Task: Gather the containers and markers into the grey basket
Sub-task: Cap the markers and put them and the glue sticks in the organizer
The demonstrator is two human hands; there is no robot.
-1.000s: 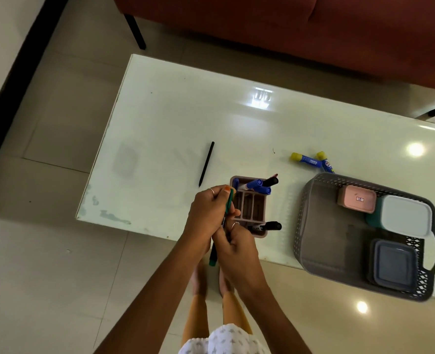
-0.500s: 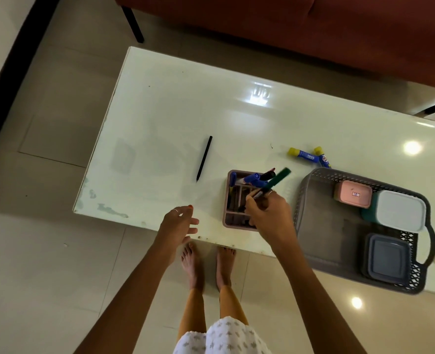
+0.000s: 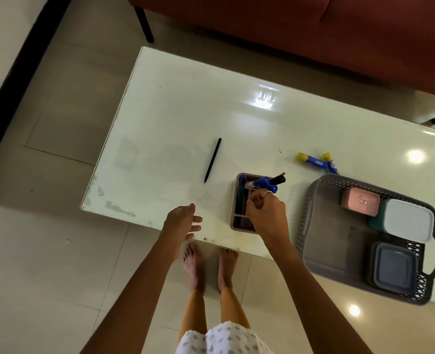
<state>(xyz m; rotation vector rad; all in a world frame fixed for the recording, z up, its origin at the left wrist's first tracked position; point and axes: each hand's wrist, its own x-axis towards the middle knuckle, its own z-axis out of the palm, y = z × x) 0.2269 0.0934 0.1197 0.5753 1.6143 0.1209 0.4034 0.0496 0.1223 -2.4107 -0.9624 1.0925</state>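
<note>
A home living room (tiled floor (image 3: 58, 251)): sofa (image 3: 313, 34), coffee table (image 3: 185, 111).

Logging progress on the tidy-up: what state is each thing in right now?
grey basket: on table, three lidded containers inside
pink organizer: on table, markers inside
black pen: lying loose on table
two glue sticks: lying beside basket
left hand: open, empty
right hand: fingers curled over organizer
</note>
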